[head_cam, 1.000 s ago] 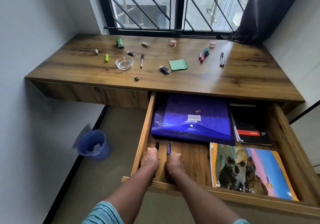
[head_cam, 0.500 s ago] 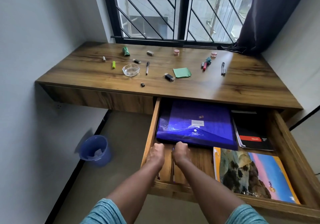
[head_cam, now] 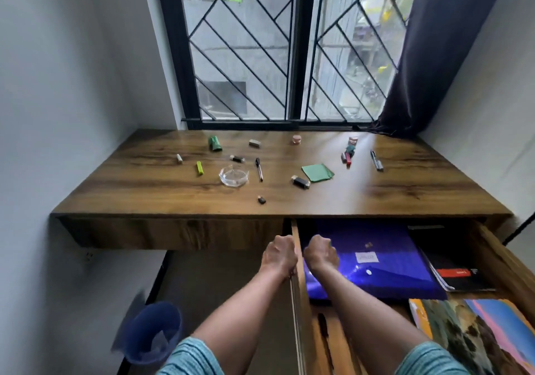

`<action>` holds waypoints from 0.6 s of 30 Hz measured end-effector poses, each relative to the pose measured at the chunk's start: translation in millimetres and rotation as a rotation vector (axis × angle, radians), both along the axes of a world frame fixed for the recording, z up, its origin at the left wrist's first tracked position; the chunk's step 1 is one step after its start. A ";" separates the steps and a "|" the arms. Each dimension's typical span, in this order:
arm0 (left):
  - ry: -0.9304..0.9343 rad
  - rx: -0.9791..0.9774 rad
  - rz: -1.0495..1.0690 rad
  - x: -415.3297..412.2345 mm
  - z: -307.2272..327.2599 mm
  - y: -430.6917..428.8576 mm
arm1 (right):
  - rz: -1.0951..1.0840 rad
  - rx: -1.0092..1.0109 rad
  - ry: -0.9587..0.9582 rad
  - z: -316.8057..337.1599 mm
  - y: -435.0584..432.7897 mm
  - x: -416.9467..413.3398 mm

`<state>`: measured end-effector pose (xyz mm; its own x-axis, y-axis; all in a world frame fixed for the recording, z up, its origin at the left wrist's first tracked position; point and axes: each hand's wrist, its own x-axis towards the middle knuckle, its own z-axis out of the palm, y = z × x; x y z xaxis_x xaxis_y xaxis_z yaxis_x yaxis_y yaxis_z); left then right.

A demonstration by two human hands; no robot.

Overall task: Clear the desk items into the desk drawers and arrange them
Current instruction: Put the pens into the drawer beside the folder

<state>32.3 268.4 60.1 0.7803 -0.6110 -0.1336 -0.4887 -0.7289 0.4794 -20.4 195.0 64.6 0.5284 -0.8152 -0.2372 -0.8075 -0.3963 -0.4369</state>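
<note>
Head camera view of a wooden desk (head_cam: 405,189) under a barred window (head_cam: 289,56), its right-hand drawer (head_cam: 492,256) pulled out toward the person. The left hand (head_cam: 279,254) and the right hand (head_cam: 320,254) hang side by side above the drawer's left wall, backs to the lens, fingers curled into fists; nothing shows in either. The left fist sits just outside that wall, the right just inside, over a glossy blue folder (head_cam: 390,270) with a small white label. A black notebook (head_cam: 457,273) with a red band lies beside the folder, and a picture-covered book (head_cam: 477,331) lies in front of both, nearer the person.

On the desktop, well apart from the hands, small items lie scattered. A clear glass dish (head_cam: 234,176) sits next to a black pen (head_cam: 259,169). Just beside a green sticky-note pad (head_cam: 317,172) lies a black flash drive (head_cam: 301,182), and a yellow-green highlighter (head_cam: 199,168) lies left of the dish. Near the window are a green roll (head_cam: 214,143), an eraser (head_cam: 254,143) and two small round jars (head_cam: 296,139). A red marker (head_cam: 348,158) and a pair of dark pens (head_cam: 377,160) lie on the right.

The left drawer front (head_cam: 173,232) is closed. A blue bin (head_cam: 150,334) stands on the floor at left, and a dark curtain (head_cam: 434,56) hangs at right.
</note>
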 end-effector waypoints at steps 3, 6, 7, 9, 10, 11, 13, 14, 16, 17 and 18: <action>-0.016 -0.040 0.028 57.1 15.5 10.8 | -0.048 -0.011 -0.058 14.7 11.1 40.6; 0.006 -0.021 0.087 106.5 25.2 15.8 | -0.087 -0.031 -0.069 23.3 20.7 73.0; 0.016 -0.013 0.103 119.0 27.7 15.3 | -0.099 -0.034 -0.074 24.7 21.7 79.5; 0.033 -0.007 0.122 144.6 33.3 9.9 | -0.133 -0.030 -0.086 24.2 17.6 93.1; 0.042 -0.007 0.127 157.1 34.7 4.8 | -0.149 -0.033 -0.084 23.8 13.0 98.6; 0.051 -0.009 0.132 169.7 35.9 -0.6 | -0.165 -0.040 -0.081 22.8 6.5 103.9; 0.064 -0.032 0.148 191.9 39.4 -11.0 | -0.196 -0.054 -0.085 20.6 -12.4 114.3; 0.067 -0.038 0.151 202.3 41.6 -17.7 | -0.215 -0.057 -0.093 20.3 -24.3 119.6; 0.066 -0.032 0.144 223.8 46.8 -34.4 | -0.269 -0.056 -0.119 20.6 -52.5 133.6; 0.061 -0.026 0.146 233.5 49.4 -43.9 | -0.300 -0.053 -0.135 20.8 -67.3 140.1; 0.061 -0.019 0.150 244.8 51.3 -56.4 | -0.333 -0.048 -0.151 20.4 -84.2 149.2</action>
